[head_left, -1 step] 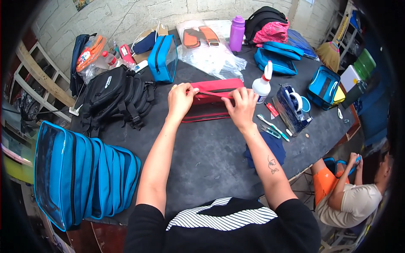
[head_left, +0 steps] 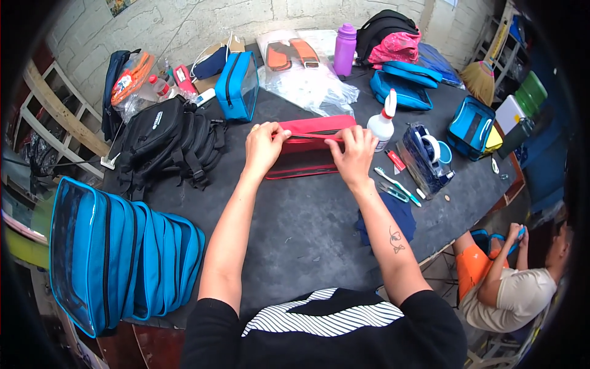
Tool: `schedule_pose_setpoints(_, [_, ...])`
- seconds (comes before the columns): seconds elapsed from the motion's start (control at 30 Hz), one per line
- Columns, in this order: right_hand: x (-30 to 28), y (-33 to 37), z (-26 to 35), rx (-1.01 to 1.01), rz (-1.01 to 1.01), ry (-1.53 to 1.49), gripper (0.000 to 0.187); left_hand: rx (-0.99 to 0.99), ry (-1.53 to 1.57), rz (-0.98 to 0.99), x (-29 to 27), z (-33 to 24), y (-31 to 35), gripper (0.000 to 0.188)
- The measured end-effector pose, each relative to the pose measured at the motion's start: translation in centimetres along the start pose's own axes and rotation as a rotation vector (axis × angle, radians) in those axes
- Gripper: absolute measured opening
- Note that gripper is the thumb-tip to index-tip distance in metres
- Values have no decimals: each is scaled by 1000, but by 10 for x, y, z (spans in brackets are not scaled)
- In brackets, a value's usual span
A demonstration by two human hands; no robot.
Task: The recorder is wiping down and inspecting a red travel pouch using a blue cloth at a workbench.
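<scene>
Site looks like a workshop. Evidence: broad dark worktable (head_left: 295, 227) bears tape dispenser (head_left: 423, 163) and spray bottle (head_left: 381, 129); matching blue cases (head_left: 125, 258) with clear panels stand ranked along its left; bare block wall (head_left: 203, 31) behind; second person (head_left: 513, 298) sits beside table, handling something blue (head_left: 522, 232).

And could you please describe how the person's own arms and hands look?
The left hand and right hand are bare, with no gloves or watch visible. The black sleeves are short, and the right forearm bears a dark line-drawn tattoo.
</scene>
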State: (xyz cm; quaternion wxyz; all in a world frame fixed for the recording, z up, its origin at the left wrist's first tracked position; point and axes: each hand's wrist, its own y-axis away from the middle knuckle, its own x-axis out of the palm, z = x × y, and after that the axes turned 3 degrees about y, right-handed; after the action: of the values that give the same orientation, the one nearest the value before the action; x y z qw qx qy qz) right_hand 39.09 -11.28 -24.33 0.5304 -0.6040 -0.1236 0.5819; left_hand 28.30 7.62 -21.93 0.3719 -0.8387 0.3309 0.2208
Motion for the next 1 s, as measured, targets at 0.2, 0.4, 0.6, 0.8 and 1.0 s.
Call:
schedule_pose_setpoints(0.2, [11, -12, -17, 264, -67, -95, 23, 115, 120, 26, -4, -6, 24, 18])
schedule_pose_setpoints(0.4, [14, -9, -27, 355, -137, -596, 16, -136, 227, -84, 0, 2, 12, 11])
schedule_pose_setpoints(0.6, [19, 2, -38, 548, -228, -743, 16, 223, 119, -76, -4, -9, 43, 9])
schedule_pose_setpoints(0.8, [0, 0, -59, 532, -46, -1008, 49, 164, 197, -256, -22, 20, 61, 35])
schedule_pose_setpoints(1.0, [11, 0, -76, 722, 440, -1424, 85, -179, 948, -194, 2, 47, 57, 64])
